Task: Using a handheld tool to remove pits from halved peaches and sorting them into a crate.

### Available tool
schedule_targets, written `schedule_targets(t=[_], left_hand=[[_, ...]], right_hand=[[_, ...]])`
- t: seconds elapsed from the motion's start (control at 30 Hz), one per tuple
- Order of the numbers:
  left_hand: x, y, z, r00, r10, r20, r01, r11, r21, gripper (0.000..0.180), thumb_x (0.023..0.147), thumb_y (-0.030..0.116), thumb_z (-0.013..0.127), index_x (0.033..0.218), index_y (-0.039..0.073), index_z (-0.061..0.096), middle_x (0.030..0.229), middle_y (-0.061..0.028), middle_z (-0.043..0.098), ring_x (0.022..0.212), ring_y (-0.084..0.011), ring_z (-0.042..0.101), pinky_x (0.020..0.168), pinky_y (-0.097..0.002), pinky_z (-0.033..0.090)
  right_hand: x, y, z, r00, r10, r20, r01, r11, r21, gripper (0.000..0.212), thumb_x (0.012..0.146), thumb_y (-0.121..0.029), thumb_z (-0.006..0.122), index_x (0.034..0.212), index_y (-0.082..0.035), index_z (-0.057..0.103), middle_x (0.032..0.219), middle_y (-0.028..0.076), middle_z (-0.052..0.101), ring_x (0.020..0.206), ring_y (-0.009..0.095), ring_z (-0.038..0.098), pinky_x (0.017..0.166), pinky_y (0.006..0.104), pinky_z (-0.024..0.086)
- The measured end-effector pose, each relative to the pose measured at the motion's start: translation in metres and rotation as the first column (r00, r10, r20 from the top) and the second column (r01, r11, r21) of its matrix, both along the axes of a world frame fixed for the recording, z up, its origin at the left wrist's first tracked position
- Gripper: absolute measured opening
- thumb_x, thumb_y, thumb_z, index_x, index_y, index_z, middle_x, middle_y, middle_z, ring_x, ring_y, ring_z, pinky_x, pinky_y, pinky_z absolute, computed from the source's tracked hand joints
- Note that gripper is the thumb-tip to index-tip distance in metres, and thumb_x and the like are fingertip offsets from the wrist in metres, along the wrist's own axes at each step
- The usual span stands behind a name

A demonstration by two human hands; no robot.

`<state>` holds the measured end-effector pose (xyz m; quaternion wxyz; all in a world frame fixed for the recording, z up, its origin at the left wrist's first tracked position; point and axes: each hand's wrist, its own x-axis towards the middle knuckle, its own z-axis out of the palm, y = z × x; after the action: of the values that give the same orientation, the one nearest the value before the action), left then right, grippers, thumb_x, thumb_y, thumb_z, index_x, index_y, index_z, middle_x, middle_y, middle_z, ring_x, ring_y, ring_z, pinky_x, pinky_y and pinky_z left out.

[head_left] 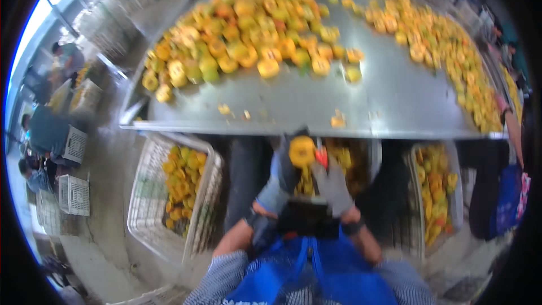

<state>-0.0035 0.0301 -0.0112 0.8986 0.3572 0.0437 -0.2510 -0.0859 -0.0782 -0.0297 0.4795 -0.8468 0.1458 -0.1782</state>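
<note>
My left hand (pixel 287 172), in a dark glove with a blue-grey cuff, is closed on a halved yellow-orange fruit (pixel 302 151). The cut face shows, with a darker centre. Beside it my right hand (pixel 334 187), in a light grey glove, is closed around a small tool with a red handle (pixel 322 157). Its working end is too small and blurred to make out. Both hands are close together just below the near edge of a metal table (pixel 254 107). On that table lies a large heap of yellow and greenish fruit pieces (pixel 237 34), many with cut faces up.
White baskets of fruit stand below the table, one to the left (pixel 141 192) and one to the right (pixel 458 192); more fruit (pixel 339 158) lies between my knees. A second heap (pixel 435 39) covers the table's right side, near another person's arm (pixel 514 135). People work at far left.
</note>
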Motion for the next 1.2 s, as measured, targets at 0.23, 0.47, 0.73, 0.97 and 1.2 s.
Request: schedule_targets(t=[0.23, 0.47, 0.73, 0.97, 1.2], left_hand=[[0.011, -0.004, -0.008, 0.939, -0.039, 0.343, -0.044, 0.972, 0.231, 0.051, 0.102, 0.044, 0.035, 0.117, 0.000, 0.056, 0.103, -0.0090, 0.063, 0.095, -0.0177, 0.061, 0.088, -0.0309, 0.048], [-0.003, -0.014, -0.005, 0.970, 0.013, 0.242, -0.082, 0.957, 0.277, 0.034, 0.102, 0.031, 0.042, 0.106, 0.002, 0.059, 0.096, -0.0059, 0.064, 0.087, -0.0127, 0.061, 0.079, -0.0267, 0.049], [0.005, -0.022, -0.002, 0.927, -0.067, 0.368, -0.127, 0.869, 0.478, 0.021, 0.098, 0.019, 0.052, 0.102, -0.001, 0.061, 0.086, -0.0045, 0.065, 0.077, -0.0112, 0.060, 0.071, -0.0246, 0.048], [0.007, -0.022, 0.003, 0.882, -0.209, 0.423, -0.060, 0.839, 0.540, 0.023, 0.098, 0.019, 0.053, 0.100, -0.001, 0.062, 0.087, -0.0041, 0.064, 0.079, -0.0115, 0.059, 0.074, -0.0252, 0.048], [0.004, -0.015, -0.007, 0.916, -0.181, 0.357, 0.107, 0.970, 0.216, 0.039, 0.101, 0.034, 0.043, 0.117, 0.001, 0.055, 0.107, -0.0088, 0.063, 0.096, -0.0150, 0.060, 0.086, -0.0275, 0.047]], right_hand=[[0.000, 0.002, 0.037, 0.982, 0.156, -0.104, -0.141, 0.980, 0.141, 0.032, 0.088, -0.028, 0.063, 0.101, 0.000, 0.056, 0.075, 0.024, 0.061, 0.074, 0.044, 0.061, 0.061, 0.0445, 0.047], [-0.004, 0.009, 0.020, 0.964, 0.090, -0.250, -0.084, 0.996, 0.037, 0.030, 0.088, -0.027, 0.062, 0.098, -0.001, 0.054, 0.077, 0.025, 0.062, 0.077, 0.045, 0.061, 0.063, 0.0505, 0.047], [-0.006, 0.008, 0.006, 0.977, 0.083, -0.196, -0.076, 0.996, 0.042, 0.025, 0.088, -0.023, 0.059, 0.098, -0.001, 0.055, 0.083, 0.025, 0.062, 0.081, 0.045, 0.060, 0.066, 0.0500, 0.047], [-0.007, 0.007, 0.009, 0.984, 0.166, -0.058, -0.145, 0.952, 0.270, 0.020, 0.090, -0.017, 0.056, 0.095, 0.002, 0.055, 0.075, 0.017, 0.057, 0.066, 0.028, 0.056, 0.064, 0.0380, 0.045], [-0.008, -0.006, 0.017, 0.976, 0.149, -0.157, -0.078, 0.921, 0.383, 0.028, 0.089, -0.026, 0.059, 0.099, 0.000, 0.059, 0.089, 0.022, 0.064, 0.085, 0.040, 0.062, 0.069, 0.0422, 0.048]])
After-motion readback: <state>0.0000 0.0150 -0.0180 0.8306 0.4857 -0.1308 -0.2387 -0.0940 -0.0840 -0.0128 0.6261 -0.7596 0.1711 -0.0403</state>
